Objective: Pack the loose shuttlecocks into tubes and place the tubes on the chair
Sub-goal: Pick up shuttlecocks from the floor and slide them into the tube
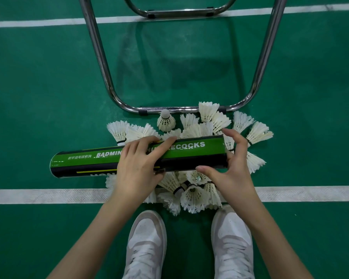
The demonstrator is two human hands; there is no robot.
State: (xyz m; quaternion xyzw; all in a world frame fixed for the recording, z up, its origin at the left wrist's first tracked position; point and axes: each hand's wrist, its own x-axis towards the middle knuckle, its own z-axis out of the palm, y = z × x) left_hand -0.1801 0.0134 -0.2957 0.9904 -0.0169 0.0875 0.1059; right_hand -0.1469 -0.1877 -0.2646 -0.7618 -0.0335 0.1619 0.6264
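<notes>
Green badminton court floor [48,81] with white boundary lines; chrome chair frame [101,63] stands at 12 o'clock, only its tubular legs in view, seat not visible. Left hand [137,168]: fingers [163,143] curled over the top of the tube [85,164] near its middle, holding it roughly level above the pile, long axis running 9 to 3 o'clock. Right hand [230,170]: fingers spread around the tube's 3 o'clock end, thumb under the lower edge, index tip near the upper rim; cannot tell whether a cap or a shuttlecock is pinched there, or whether that end is open. Tube is green and black, printed "BADMINTON SHUTTLECOCKS" in part; contents not visible. Outward from the hands: loose shuttlecocks [191,196] lie heaped on the floor directly beneath the tube, spilling from 6 o'clock across the white line up to the chair's front bar at 12 o'clock; one stands cork-up [165,121] just beside that bar. White shoes [147,240] at 6 o'clock, toes near the pile. Judgement on progress: early. Many shuttlecocks remain loose, only one tube in view, none seen on the chair. Remaining: fill this tube, close it, set it on the seat, repeat.
</notes>
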